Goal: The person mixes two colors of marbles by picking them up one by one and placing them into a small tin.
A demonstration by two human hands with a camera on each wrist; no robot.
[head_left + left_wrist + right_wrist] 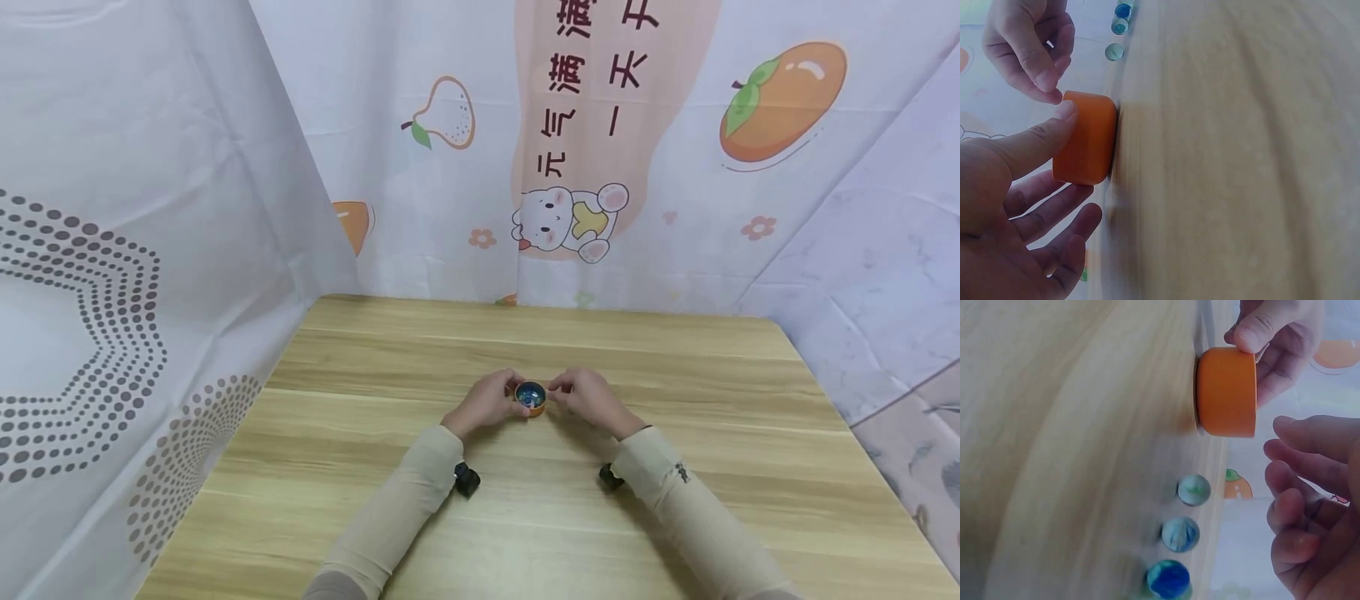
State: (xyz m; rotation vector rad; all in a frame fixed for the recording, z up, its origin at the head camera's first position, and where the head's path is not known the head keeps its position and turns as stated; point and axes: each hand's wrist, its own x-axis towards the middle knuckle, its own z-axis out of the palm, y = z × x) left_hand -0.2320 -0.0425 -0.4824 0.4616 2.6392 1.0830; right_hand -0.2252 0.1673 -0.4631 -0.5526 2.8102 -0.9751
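A small orange cup [531, 410] with a dark, shiny inside stands upright on the wooden table, between both hands. My left hand [489, 402] grips it from the left, its thumb on the near side and fingers round the far side. Glassy bluish shapes show inside the cup from above. My right hand [588, 398] hovers beside the cup's right rim, fingers loosely bent, with nothing visible between them. In the right wrist view, a pale green marble [1194, 490], a streaked blue-white marble [1180, 534] and a deep blue marble [1168, 579] lie in a row near the cup. The right hand hides them in the head view.
The wood-grain table [525, 533] ends at a printed curtain [435, 208] behind the hands. Another patterned sheet [210, 208] hangs along the left side. Dark wrist cameras [467, 480] sit at both cuffs, close over the table.
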